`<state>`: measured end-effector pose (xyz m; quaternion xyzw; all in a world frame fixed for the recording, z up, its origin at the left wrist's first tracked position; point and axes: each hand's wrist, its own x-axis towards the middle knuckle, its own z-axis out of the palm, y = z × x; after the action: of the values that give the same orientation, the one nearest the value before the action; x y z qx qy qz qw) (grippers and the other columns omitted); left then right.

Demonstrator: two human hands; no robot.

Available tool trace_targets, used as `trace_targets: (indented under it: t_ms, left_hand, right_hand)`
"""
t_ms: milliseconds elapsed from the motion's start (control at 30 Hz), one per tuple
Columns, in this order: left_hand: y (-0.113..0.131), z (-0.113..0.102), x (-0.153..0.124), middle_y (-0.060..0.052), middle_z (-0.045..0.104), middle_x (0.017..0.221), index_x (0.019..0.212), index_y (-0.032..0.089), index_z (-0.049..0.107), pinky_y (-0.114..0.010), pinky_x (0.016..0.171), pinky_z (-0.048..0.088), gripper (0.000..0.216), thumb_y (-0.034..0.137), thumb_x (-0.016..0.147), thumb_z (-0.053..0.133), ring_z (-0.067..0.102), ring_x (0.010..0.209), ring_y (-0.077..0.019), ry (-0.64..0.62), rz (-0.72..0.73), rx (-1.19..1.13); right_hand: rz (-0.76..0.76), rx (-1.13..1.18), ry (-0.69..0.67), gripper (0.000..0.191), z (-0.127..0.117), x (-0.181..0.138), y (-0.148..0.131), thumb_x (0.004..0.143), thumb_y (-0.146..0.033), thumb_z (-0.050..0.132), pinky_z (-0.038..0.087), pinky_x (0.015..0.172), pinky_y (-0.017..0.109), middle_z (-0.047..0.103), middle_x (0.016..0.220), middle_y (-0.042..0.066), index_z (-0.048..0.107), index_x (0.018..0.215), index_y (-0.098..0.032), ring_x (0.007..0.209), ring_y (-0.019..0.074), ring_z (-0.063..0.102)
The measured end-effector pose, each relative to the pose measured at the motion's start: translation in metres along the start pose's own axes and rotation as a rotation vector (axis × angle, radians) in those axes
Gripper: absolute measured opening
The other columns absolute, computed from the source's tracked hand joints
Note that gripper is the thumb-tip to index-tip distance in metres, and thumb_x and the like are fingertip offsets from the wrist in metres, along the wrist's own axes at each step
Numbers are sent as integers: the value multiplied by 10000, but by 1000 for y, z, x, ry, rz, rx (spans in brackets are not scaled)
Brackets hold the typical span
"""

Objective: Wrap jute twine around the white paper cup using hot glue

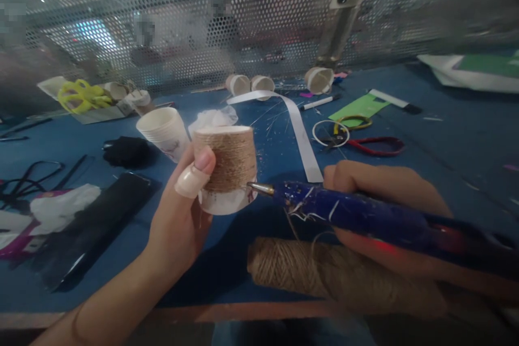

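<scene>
My left hand (182,205) grips a paper cup (229,159) wrapped in rows of brown twine, its lower band still white and bare. A piece of tape or a bandage circles the thumb. In my right hand (389,189) is a blue hot glue gun (348,211), pointing left. Its metal nozzle meets or nearly meets the cup at the lower edge of the twine. Below the gun a spool of jute twine (284,267) lies on its side, partly hidden by my right hand. A loose strand hangs near the gun.
A stack of paper cups (160,127) stands left of the held cup. Behind lie a white paper strip (300,140), red-handled pliers (377,146), a marker (320,102) and several twine-wrapped cups. A black pouch (97,227) lies left. Perforated metal mesh (259,27) closes the back.
</scene>
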<state>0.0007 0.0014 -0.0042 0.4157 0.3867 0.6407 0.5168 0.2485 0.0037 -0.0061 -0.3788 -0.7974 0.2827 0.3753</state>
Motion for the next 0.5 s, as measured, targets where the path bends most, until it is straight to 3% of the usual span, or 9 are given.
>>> trace_targets:
  t_ms: [233, 500]
  left_hand:
    - [1, -3, -2, -77, 776, 1296, 1211, 221, 789, -377, 894, 599, 381, 510, 975, 711, 725, 1167, -297, 23, -6, 15]
    - [2, 5, -3, -27, 788, 1194, 1151, 247, 802, -323, 932, 592, 306, 424, 902, 828, 712, 1102, -224, -22, -14, -56]
  right_hand:
    - [-32, -39, 2, 249, -1, -1, 0, 797, -280, 696, 298, 522, 336, 516, 625, -113, 457, 726, -279, 517, 120, 396]
    - [-29, -82, -3, 223, -3, 2, -7, 840, -264, 627, 297, 511, 333, 504, 601, -97, 456, 699, -282, 510, 124, 393]
